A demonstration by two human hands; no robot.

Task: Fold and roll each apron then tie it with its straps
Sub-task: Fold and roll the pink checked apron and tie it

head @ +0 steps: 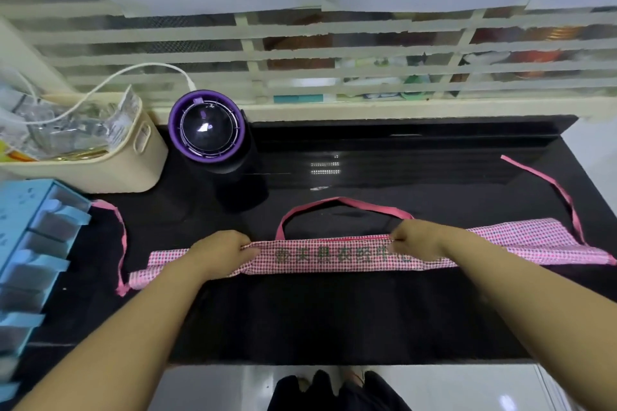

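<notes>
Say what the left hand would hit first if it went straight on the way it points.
The left hand grips the folded apron. Going straight on, up and to the right, it would likely meet the left side of the neck loop first, then bare counter. Depth is unclear.

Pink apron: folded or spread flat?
Folded: the apron lies as a long narrow band across the black counter, left hand and right hand pinching its far edge. Neck loop and side straps lie loose, untied.

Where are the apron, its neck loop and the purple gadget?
apron [334, 257]: head view, on the printed middle of the folded band.
neck loop [337, 199]: head view, on the top of the pink strap's arch.
purple gadget [205, 127]: head view, on its dark domed top.
</notes>
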